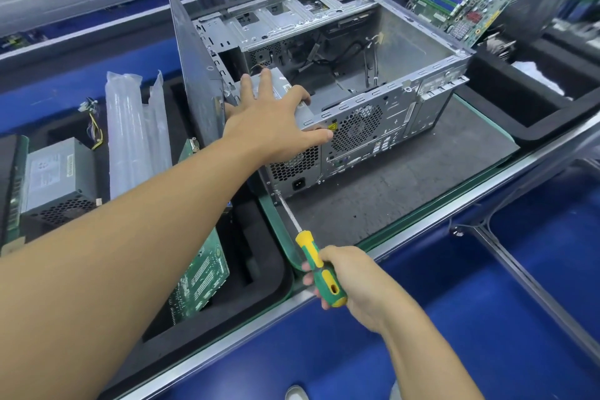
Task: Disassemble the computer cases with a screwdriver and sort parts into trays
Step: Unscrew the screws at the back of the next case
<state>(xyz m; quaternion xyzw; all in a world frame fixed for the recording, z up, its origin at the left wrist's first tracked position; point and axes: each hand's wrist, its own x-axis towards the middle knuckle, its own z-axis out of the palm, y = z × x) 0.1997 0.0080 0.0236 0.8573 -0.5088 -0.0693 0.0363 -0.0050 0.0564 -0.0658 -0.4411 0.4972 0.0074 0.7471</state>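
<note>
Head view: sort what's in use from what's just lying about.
In use: case, braced by left hand; screwdriver in right hand, tip at the case's lower rear corner.
Lying about: power supply, plastic sleeves, green board, motherboard beyond the case.

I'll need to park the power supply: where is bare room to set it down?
Bare: the grey mat between the case and the near table edge, right of the screwdriver; the near floor of the right black tray. Crowded: the left tray, with another power supply, plastic sleeves and circuit boards.
</note>
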